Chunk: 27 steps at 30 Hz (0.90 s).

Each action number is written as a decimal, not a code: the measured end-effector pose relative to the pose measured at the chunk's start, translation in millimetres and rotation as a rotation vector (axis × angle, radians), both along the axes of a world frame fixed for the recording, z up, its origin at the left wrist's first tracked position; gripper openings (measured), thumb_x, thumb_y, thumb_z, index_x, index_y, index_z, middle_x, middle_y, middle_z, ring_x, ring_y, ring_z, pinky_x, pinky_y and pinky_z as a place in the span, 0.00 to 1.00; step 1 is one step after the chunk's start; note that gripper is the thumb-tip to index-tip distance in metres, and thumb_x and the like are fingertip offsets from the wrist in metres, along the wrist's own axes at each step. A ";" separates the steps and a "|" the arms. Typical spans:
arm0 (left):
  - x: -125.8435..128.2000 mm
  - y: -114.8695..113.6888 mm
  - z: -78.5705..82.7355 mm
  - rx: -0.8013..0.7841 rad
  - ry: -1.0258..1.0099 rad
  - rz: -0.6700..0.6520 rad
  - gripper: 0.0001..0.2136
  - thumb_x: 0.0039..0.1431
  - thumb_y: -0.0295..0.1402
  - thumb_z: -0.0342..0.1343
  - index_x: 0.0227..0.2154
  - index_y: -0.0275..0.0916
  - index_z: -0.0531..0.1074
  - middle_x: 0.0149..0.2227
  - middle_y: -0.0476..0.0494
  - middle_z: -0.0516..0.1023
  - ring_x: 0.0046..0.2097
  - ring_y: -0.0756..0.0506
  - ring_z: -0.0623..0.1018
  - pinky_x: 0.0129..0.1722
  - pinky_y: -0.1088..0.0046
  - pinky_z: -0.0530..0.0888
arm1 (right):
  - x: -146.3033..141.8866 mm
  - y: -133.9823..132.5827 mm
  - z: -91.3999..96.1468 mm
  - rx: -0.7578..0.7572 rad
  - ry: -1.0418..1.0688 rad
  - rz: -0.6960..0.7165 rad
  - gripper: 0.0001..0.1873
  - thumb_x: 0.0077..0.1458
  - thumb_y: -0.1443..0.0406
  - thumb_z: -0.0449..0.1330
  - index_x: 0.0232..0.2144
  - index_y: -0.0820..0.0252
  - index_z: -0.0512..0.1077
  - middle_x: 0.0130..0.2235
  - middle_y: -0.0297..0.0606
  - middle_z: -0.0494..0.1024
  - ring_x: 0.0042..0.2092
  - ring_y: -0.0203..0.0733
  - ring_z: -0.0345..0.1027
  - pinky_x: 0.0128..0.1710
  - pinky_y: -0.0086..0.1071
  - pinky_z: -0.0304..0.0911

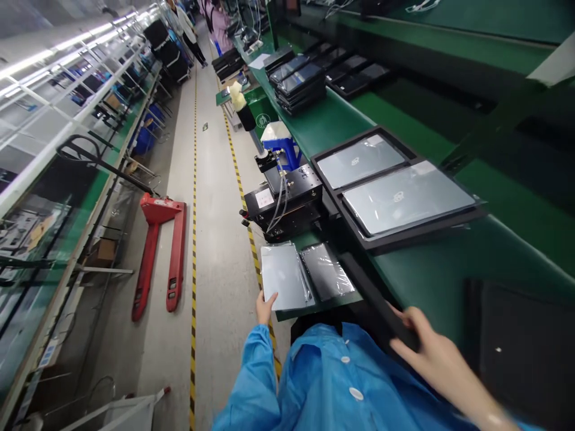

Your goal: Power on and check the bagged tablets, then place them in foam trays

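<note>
While the left hand (266, 308) was partly closed at the near left corner of one pile of silver sheets (283, 278), thumb on top and forefinger along the edge, the right hand (420, 344) was curled around the near end of one long black slab (372, 293), gripping it between thumb and fingers. How many sheets the left hand pinched could not be told, nor how many made up the pile, though several edges showed on its right side. The pile lay on a small green tabletop (294, 312), with one clear-wrapped panel (327, 272) just beside it. On the green bench (413, 272) to the right, one black tray (390, 242) had two compartments, each bearing one grey panel with a round mark: the farther panel (362, 161) and the nearer panel (411, 197). Beyond the pile stood one black machine (287, 197) bearing one white label (265, 198), and behind it one blue stool (291, 152). Across the aisle, one red pallet jack (164, 209) rested with two forks pointing nearer.
</note>
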<state>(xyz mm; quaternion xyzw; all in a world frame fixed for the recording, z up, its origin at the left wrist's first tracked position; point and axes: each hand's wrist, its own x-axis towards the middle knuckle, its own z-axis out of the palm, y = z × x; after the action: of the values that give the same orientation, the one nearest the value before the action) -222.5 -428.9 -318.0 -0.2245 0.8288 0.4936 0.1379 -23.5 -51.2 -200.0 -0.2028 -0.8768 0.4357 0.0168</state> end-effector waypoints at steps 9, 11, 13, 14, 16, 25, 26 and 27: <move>34.6 -7.7 34.8 0.396 0.040 0.507 0.17 0.59 0.44 0.67 0.46 0.40 0.75 0.51 0.36 0.83 0.54 0.35 0.82 0.51 0.64 0.82 | -171.7 -93.4 -38.0 0.221 -0.118 0.176 0.20 0.58 0.70 0.54 0.54 0.63 0.62 0.62 0.64 0.69 0.59 0.58 0.72 0.52 0.46 0.72; 52.7 -26.6 49.7 0.423 0.042 0.634 0.15 0.62 0.42 0.63 0.49 0.43 0.73 0.54 0.37 0.81 0.58 0.35 0.80 0.52 0.64 0.82 | -197.6 -124.7 -44.8 0.301 -0.147 0.249 0.21 0.59 0.74 0.53 0.55 0.66 0.64 0.70 0.68 0.55 0.66 0.64 0.62 0.57 0.59 0.68; 68.3 -48.9 64.7 0.428 0.050 0.745 0.13 0.63 0.41 0.61 0.48 0.46 0.73 0.55 0.40 0.81 0.60 0.35 0.78 0.54 0.65 0.82 | -217.0 -164.4 -52.7 0.362 -0.193 0.316 0.21 0.62 0.76 0.52 0.57 0.67 0.66 0.72 0.68 0.48 0.68 0.70 0.57 0.56 0.70 0.65; 74.8 -59.9 71.6 0.425 0.055 0.795 0.12 0.63 0.41 0.60 0.47 0.48 0.72 0.55 0.41 0.81 0.61 0.35 0.77 0.54 0.65 0.81 | -223.1 -185.8 -57.4 0.382 -0.222 0.348 0.20 0.64 0.76 0.53 0.57 0.67 0.67 0.72 0.67 0.49 0.68 0.73 0.57 0.55 0.72 0.65; 85.9 -78.7 83.5 0.406 0.056 0.887 0.12 0.61 0.42 0.61 0.47 0.50 0.72 0.55 0.43 0.81 0.62 0.35 0.76 0.55 0.64 0.81 | -227.6 -226.8 -68.3 0.399 -0.281 0.409 0.17 0.67 0.71 0.58 0.57 0.65 0.71 0.72 0.62 0.54 0.67 0.74 0.58 0.54 0.70 0.68; 101.4 -77.8 88.8 0.404 0.013 1.011 0.15 0.54 0.51 0.64 0.43 0.56 0.73 0.60 0.45 0.78 0.63 0.36 0.75 0.58 0.64 0.77 | -235.5 -226.4 -119.3 0.248 -0.223 0.478 0.20 0.67 0.65 0.66 0.59 0.60 0.71 0.64 0.46 0.66 0.64 0.57 0.62 0.60 0.54 0.67; 96.0 -70.2 84.0 0.427 0.006 0.995 0.15 0.53 0.50 0.64 0.42 0.57 0.74 0.59 0.45 0.78 0.62 0.36 0.76 0.57 0.64 0.78 | -241.0 -208.8 -126.0 0.229 -0.223 0.421 0.22 0.68 0.64 0.65 0.61 0.59 0.69 0.65 0.47 0.65 0.64 0.57 0.61 0.61 0.55 0.65; 88.7 -61.2 78.4 0.456 0.000 0.973 0.14 0.53 0.49 0.65 0.41 0.57 0.74 0.58 0.44 0.79 0.61 0.36 0.77 0.56 0.64 0.79 | -246.1 -191.6 -132.8 0.205 -0.236 0.360 0.24 0.68 0.63 0.65 0.63 0.60 0.67 0.65 0.48 0.64 0.64 0.58 0.61 0.61 0.56 0.65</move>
<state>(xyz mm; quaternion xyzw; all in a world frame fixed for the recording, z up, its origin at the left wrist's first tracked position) -133.8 -490.1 -239.6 -0.5469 0.5010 0.6679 -0.0615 -269.5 -242.8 -332.8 -0.0897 -0.9344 0.3136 -0.1430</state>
